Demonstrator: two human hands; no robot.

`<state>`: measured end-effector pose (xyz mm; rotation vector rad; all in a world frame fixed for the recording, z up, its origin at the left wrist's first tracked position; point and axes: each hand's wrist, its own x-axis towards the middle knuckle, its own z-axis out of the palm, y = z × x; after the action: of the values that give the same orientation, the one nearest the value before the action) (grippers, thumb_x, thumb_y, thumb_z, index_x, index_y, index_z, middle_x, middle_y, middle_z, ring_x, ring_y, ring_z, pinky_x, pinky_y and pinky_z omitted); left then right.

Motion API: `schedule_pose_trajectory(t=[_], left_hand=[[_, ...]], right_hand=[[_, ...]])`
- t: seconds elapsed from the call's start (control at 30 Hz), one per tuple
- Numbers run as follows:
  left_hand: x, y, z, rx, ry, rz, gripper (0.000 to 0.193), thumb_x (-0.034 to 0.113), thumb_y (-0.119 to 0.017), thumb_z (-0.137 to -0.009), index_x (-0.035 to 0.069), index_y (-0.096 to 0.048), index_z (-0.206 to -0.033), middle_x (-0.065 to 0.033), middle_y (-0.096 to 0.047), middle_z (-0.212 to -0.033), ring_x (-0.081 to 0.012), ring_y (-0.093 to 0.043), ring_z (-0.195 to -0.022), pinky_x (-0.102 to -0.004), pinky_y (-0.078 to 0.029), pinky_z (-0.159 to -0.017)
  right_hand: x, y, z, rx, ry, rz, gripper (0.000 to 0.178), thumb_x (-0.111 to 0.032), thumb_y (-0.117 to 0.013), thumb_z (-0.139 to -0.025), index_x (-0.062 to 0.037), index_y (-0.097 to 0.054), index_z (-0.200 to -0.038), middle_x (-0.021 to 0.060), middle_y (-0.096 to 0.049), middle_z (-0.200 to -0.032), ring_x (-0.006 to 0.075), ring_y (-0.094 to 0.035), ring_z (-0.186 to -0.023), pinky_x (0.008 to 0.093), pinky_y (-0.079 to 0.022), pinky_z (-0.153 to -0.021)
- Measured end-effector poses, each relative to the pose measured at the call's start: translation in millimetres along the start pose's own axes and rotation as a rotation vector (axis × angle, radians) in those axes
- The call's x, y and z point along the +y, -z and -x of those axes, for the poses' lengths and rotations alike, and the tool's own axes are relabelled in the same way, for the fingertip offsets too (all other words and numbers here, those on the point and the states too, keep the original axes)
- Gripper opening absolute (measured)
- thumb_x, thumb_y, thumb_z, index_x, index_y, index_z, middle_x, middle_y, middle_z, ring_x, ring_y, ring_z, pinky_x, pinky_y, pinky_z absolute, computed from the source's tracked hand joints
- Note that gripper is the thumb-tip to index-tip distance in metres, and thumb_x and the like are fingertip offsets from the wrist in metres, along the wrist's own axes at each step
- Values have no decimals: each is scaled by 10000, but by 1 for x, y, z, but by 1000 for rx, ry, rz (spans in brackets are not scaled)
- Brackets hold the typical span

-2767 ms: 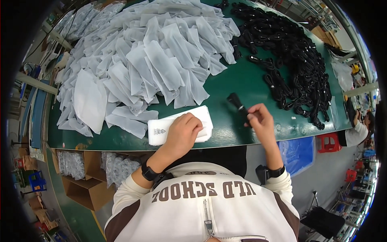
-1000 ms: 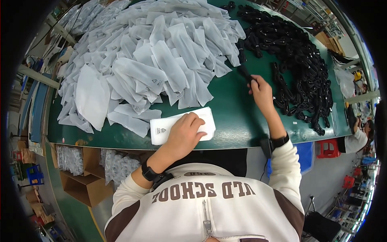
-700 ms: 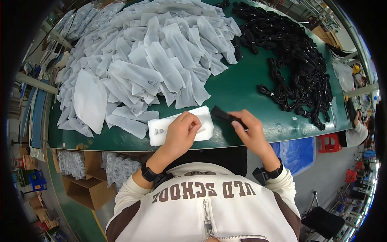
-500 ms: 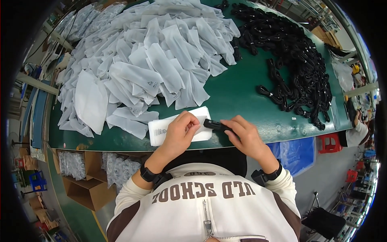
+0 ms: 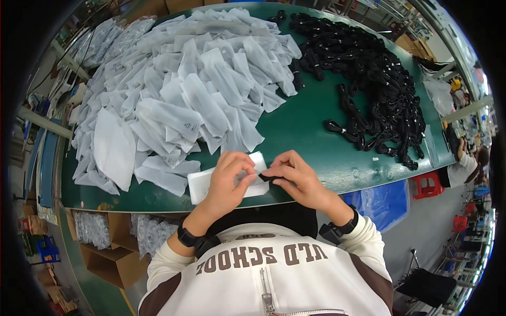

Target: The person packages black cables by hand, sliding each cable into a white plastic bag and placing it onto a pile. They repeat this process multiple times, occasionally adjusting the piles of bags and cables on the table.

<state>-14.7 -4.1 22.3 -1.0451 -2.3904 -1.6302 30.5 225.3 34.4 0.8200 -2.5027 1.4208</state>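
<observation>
The right hand point(image 5: 298, 179) has its grip clamped on a short black cable bundle point(image 5: 269, 178), whose tip meets the right part of a stack of flat white bags point(image 5: 199, 187) on the green bench point(image 5: 303, 126); the left hand point(image 5: 229, 176) lies over the stack, thumb and forefinger curled close together near that tip, though whether its grip is pinched on the top bag's lip I cannot tell, as the bundle's tip and the fingertips crowd together there. The step in hand looks like feeding the bundle into the top bag, and it would go best with the lip held up, the bundle level and in line with the bag, and a gentle push so the thin wall doesn't crumple. The stack sits right by the bench's front edge, so downward pressure is safer than a pull toward the body. Filled-looking pale bags point(image 5: 184, 87) heap up just beyond the stack, while bare green surface to the right, reaching to the pile of black cables point(image 5: 374, 84), leaves the right arm ample room
</observation>
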Motion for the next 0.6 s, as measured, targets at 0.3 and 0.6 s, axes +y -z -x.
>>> schedule_pose_trajectory(t=[0.3,0.6], left_hand=[[0,42,-31,123,233,610,41,62,-633,-952,30,-623,-975,-8,-591,-1054,-83,-514,-914,-211,-400,-766],[2,100,-104,353,109,457,81,127,-654,-965,57,-657,-1004,17,-632,-1077,-51,-522,-909,-226,-397,-850]], right_hand=[[9,23,-62,223,135,-28,342,21,-673,-870,-48,-667,-1205,135,-571,-1162,212,-596,-946,318,-505,-767],[211,96,-109,272,-117,866,331,-102,-649,-908,-97,-639,-1238,162,-613,-1118,390,-611,-991,471,-530,-809]])
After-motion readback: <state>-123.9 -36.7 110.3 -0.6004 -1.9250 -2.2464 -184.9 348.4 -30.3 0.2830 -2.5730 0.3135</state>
